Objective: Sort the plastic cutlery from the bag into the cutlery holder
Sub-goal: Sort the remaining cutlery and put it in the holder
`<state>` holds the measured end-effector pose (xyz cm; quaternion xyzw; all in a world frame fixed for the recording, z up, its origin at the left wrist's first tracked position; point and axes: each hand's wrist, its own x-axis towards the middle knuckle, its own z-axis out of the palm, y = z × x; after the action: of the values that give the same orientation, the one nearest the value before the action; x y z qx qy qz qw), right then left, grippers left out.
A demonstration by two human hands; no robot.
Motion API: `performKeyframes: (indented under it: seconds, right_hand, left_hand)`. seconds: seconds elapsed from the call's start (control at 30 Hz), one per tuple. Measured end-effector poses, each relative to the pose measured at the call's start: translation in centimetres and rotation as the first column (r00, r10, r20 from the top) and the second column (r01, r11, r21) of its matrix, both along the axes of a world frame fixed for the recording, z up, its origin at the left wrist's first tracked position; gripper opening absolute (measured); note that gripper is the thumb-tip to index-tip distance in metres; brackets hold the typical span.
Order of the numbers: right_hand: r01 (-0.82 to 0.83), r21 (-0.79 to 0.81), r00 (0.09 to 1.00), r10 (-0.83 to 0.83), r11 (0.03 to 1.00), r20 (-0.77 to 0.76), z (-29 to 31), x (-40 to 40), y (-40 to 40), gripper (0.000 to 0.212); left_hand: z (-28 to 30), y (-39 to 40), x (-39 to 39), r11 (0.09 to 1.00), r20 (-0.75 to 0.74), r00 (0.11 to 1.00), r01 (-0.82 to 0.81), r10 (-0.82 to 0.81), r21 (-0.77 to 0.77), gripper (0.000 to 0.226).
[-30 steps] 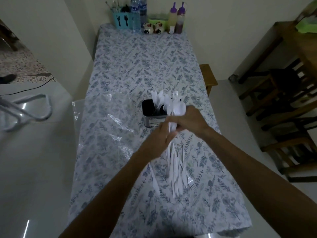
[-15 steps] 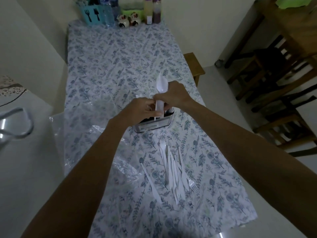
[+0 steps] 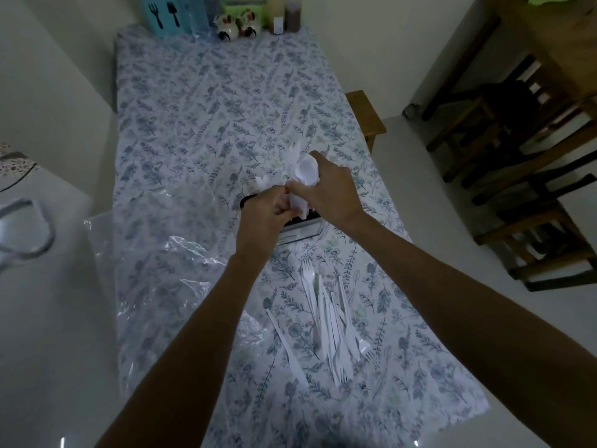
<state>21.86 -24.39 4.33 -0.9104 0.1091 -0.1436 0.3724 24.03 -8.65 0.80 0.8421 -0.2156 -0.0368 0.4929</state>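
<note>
Nearest you, the loose pile of forks and knives (image 3: 329,321) lies unsorted on the cloth, the empty bag (image 3: 168,270) crumpled just left. Beyond, your right hand (image 3: 326,192) now lowers its clenched spoon bundle (image 3: 305,176) into the cutlery holder (image 3: 300,226). Your left hand (image 3: 268,210) pinches the handles: spoons nearly sorted.

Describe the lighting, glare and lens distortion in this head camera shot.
Head view: dim and underexposed, with both forearms dark; the white plastic spoons held by the right hand over the dark rectangular cutlery holder look pale and soft-edged; the crumpled clear plastic bag shows faint glare streaks; the wide angle bows the edges of the floral-clothed table.
</note>
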Motion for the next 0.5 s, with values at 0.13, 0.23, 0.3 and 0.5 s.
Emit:
performKeyframes:
  seconds: [0.13, 0.23, 0.3, 0.5]
  right_hand:
    - [0.014, 0.056, 0.998, -0.017, 0.998, 0.057, -0.7, -0.7, -0.2, 0.037]
    - [0.006, 0.03, 0.997, -0.009, 1.0, 0.079, -0.8, -0.7, -0.1, 0.036]
    - [0.024, -0.041, 0.996, -0.02, 0.999, 0.089, -1.1, -0.8, -0.1, 0.04]
    - [0.024, -0.069, 0.998, -0.019, 0.997, 0.065, -1.5, -1.3, 0.2, 0.05]
  left_hand:
    - [-0.6, -0.4, -1.0, 0.998, 0.07, 0.995, -0.064, 0.065, -0.011, 0.023]
    - [-0.8, -0.5, -1.2, 0.997, 0.054, 0.996, -0.065, 0.067, -0.043, 0.019]
    - [-1.2, -0.3, -1.2, 0.998, 0.052, 0.997, -0.052, 0.054, -0.04, 0.015]
    - [-1.5, -0.2, -1.8, 0.995, 0.076, 0.993, -0.082, 0.086, -0.056, 0.008]
